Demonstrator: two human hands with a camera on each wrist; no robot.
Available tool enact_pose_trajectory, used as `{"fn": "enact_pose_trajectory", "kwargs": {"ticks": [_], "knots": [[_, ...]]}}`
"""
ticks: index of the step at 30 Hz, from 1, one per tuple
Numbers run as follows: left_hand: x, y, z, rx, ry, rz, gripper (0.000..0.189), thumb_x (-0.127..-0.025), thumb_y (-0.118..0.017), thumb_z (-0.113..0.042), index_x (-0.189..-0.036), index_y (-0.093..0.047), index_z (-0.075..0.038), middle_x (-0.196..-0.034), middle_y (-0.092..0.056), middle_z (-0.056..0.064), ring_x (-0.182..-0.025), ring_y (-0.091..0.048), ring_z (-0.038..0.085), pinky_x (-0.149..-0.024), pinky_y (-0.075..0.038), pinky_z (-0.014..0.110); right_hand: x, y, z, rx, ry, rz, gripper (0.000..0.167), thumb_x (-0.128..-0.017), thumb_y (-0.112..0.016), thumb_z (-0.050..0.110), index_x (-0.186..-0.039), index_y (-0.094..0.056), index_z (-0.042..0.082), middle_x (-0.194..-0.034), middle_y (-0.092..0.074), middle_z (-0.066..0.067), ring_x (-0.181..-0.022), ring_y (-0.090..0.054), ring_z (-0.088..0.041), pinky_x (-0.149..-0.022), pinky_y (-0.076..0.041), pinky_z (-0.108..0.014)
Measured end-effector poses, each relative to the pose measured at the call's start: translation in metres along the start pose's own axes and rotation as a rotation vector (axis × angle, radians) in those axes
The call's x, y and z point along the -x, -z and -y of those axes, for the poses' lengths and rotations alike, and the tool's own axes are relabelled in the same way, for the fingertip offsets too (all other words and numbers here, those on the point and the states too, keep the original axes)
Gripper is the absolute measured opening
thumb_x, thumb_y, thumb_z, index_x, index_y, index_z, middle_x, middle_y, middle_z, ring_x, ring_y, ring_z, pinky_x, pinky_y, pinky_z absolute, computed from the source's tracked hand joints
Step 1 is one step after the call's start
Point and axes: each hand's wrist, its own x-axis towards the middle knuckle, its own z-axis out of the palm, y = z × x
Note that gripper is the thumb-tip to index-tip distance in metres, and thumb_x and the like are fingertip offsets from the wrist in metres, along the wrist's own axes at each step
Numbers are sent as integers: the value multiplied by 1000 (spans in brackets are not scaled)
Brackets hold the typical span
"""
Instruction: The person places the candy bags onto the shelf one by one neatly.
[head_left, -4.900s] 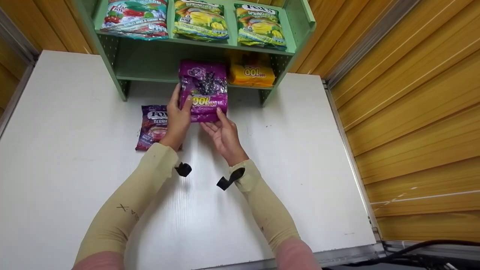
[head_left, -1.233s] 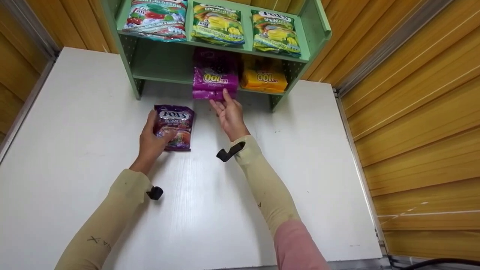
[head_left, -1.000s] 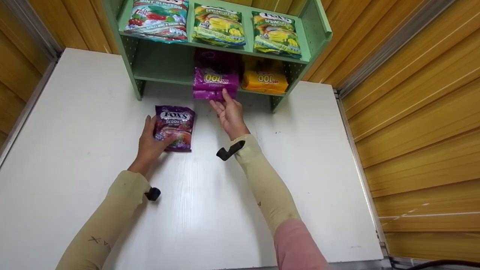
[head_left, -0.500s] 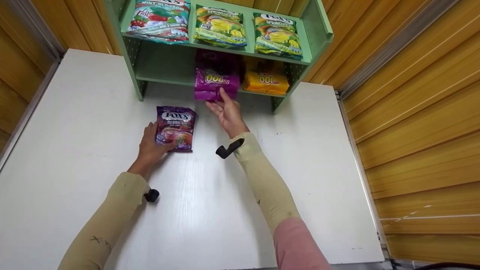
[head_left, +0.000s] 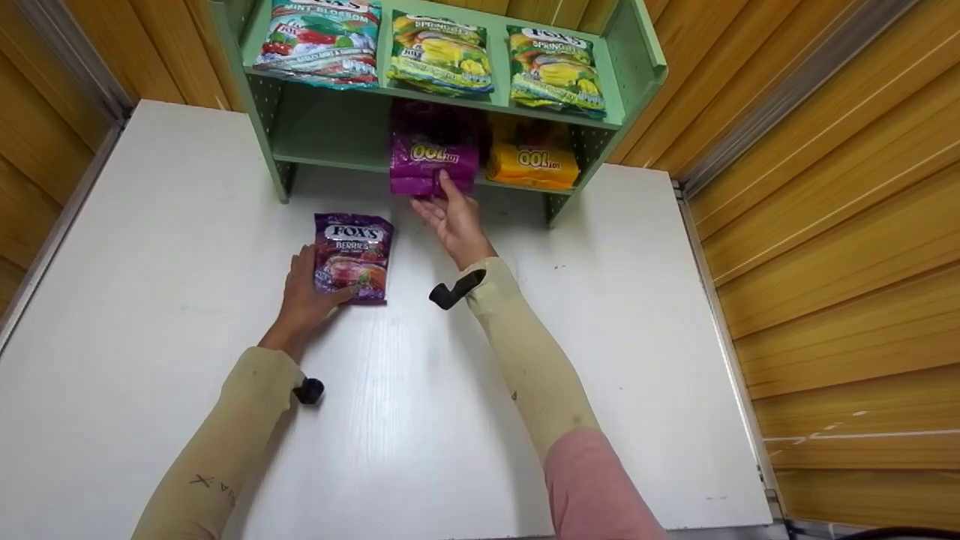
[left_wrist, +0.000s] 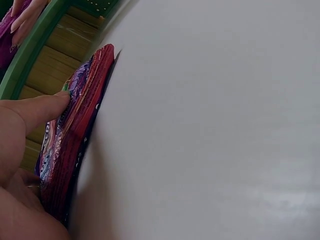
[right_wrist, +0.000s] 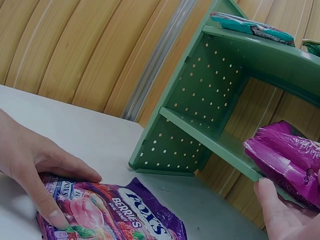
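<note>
A purple Fox's Berries candy bag (head_left: 351, 259) lies face up on the white table in front of the shelf. My left hand (head_left: 304, 296) holds it by its lower left part, thumb on the front and fingers along the left edge, as the right wrist view also shows. Within the lower tier of the green shelf (head_left: 322, 154) sits a magenta candy bag (head_left: 431, 161), its near end sticking out over the edge. My right hand (head_left: 457, 221) pinches that end, thumb on top and fingers underneath. The magenta bag's rear part is in shadow beneath the upper tier.
Right of the magenta bag, a yellow bag (head_left: 534, 161) sits on the lower tier. Above are a teal Mint Blossom bag (head_left: 322, 41) and two yellow-green bags, one in the middle (head_left: 441, 52) and another at right (head_left: 556, 71). Wood-patterned walls (head_left: 847, 262) flank the table (head_left: 405, 450).
Earlier both hands held the magenta bag before the shelf; now it is on the lower tier. My left hand moved to the Berries bag and slid slightly down it. The magenta bag shifted slightly inward.
</note>
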Motion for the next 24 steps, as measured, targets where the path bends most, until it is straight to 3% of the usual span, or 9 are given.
{"fn": "enact_pose_trajectory", "kwargs": {"ticks": [9,24], "knots": [[0,-1,1,-23,1,10,113,-86,-70,-39,-153,14,-4,-161,19,15,-149,15,37,-122,3,53,-3,-3,1,-7,-26,-31,43,-96,-60,29,-129,-52,3,-129,-58,-25,-117,-61,-40,-89,-57,-40],[-1,-3,3,-8,23,-4,109,-86,-70,-38,-155,11,-9,-162,15,13,-150,12,36,-122,1,53,-11,-10,5,33,-32,-23,47,-96,-59,33,-131,-50,3,-129,-60,-25,-115,-62,-39,-90,-57,-42]]}}
